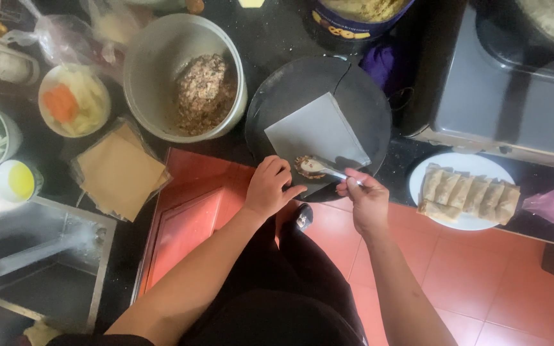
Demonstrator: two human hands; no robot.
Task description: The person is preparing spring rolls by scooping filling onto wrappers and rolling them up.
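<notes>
The right hand (368,200) is closed around the handle of a spoon (318,168), whose filling-laden bowl rests on the near corner of a square wrapper (318,131) lying on a round black tray (360,96). The left hand (269,187), fingers curled and holding nothing, touches the wrapper's near edge just beside the spoon. A white bowl of filling (155,57) stands to the left, a plate of rolled wrappers (466,221) to the right.

Your left hand (269,187) is curled loosely, knuckles up, with the fingertips (293,190) turned toward the right hand, and the bare forearm runs back down-left toward your body. Your right hand (368,198) is closed in a pinch, thumb over bent fingers, apparently on something thin, its forearm angling down to the right. The two hands sit near each other, apart.
</notes>
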